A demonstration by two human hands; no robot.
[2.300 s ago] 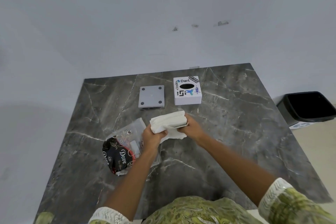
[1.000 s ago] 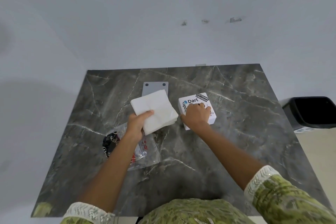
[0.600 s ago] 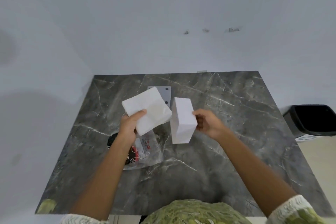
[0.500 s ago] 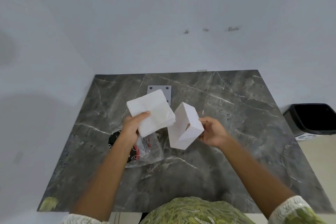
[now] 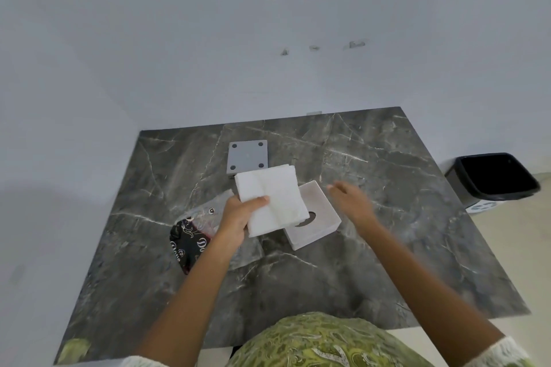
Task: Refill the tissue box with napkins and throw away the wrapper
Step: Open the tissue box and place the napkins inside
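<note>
Gripping the stack of napkins [image 5: 272, 199] in the left hand [image 5: 238, 217], thumb pressed on top and the other fingers hidden underneath, holding the stack flat and level above the table [image 5: 387, 262], probably to keep the folded sheets squared up for a clean drop. Lying inverted on the table just right of that hand, the white tissue box [image 5: 316, 219], open underside facing up and the dispensing hole showing dark through the inside, partly covered by the near corner of the stack; likely turned this way so that filling can go through the wide bottom rather than the narrow slot. Hovering just beside the box, blurred, the right hand [image 5: 351, 202], fingers spread and holding nothing, apparently ready to steady the box. Resting farther back, partly behind the stack, the grey base plate [image 5: 247, 156], four dark pads up, seemingly set aside until the box is full. Lying to the left, partly under the left forearm, the clear and black wrapper [image 5: 190, 238], not yet discarded. Waiting on the floor, well apart to the right, the black bin [image 5: 495, 179].
</note>
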